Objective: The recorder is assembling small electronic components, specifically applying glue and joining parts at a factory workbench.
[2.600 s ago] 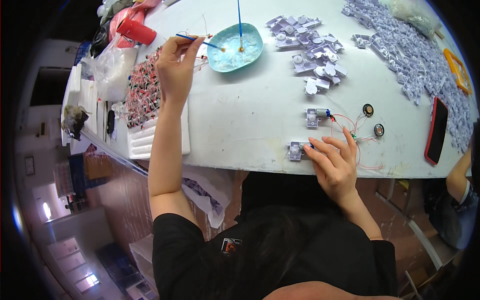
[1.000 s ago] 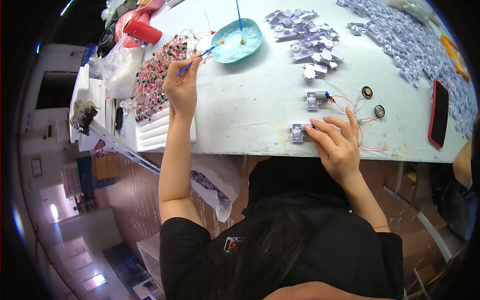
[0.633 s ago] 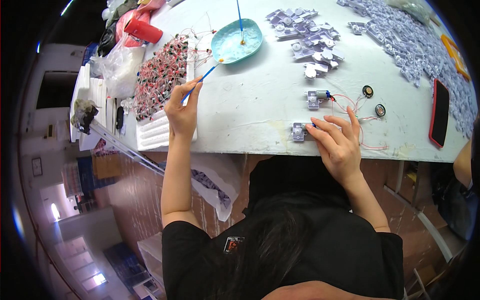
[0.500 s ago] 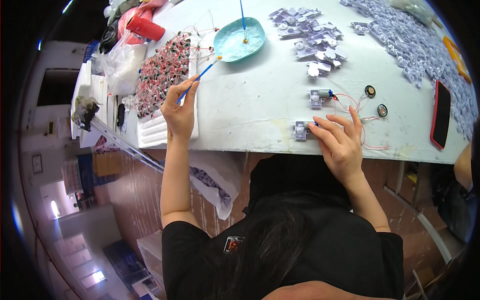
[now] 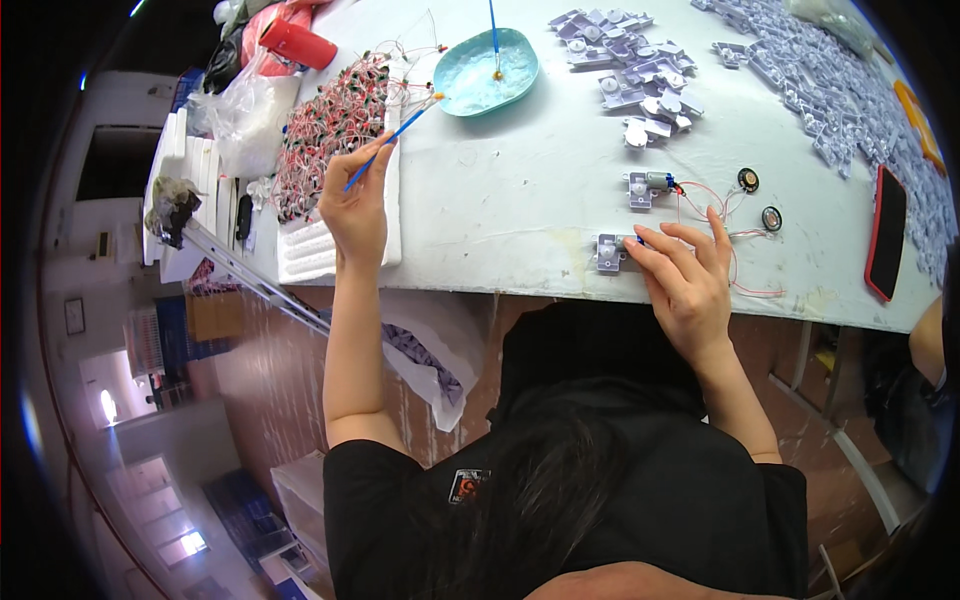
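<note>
Small grey plastic motor housing at the white table's near edge, pinned under the spread fingers of the right hand. Left hand pinches a thin blue brush, tip near the turquoise oval dish.

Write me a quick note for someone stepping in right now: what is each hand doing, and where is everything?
Left hand: holds a thin blue brush, tip raised near the teal dish.
Right hand: fingers rest on a small grey part at the table's near edge.
A second wired part lies just beyond it.
Done: cannot tell.
Left: more grey parts piled further back.
</note>
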A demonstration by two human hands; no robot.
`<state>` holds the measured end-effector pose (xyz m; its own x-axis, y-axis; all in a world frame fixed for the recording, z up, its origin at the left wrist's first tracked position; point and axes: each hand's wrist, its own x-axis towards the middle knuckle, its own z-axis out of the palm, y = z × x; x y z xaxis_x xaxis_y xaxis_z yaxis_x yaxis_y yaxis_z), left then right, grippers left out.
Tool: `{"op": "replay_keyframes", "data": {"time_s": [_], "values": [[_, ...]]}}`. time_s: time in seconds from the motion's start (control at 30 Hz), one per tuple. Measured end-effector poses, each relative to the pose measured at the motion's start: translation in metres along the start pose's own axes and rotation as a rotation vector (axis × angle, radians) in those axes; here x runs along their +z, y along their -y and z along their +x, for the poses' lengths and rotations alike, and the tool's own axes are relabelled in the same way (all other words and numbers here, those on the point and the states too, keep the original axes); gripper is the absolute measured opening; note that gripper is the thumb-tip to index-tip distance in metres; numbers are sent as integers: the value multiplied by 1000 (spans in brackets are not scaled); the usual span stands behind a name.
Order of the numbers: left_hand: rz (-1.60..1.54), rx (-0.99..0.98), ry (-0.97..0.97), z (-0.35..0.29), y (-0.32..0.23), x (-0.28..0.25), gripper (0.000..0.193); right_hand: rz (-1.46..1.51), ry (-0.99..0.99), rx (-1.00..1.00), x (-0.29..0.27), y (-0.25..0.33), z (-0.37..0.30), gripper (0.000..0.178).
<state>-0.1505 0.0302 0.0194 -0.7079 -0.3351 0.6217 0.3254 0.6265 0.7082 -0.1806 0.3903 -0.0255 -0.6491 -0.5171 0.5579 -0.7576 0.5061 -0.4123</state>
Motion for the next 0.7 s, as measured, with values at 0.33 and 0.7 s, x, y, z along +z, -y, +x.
{"op": "replay_keyframes", "data": {"time_s": [0.33,0.7], "values": [[165,63,75,-15,0,-13,9,-2,6,-3,-1,1,1,33],[-54,-122,41,-14,5,-1,7,-24,-16,-10,2,1,2,35]]}}
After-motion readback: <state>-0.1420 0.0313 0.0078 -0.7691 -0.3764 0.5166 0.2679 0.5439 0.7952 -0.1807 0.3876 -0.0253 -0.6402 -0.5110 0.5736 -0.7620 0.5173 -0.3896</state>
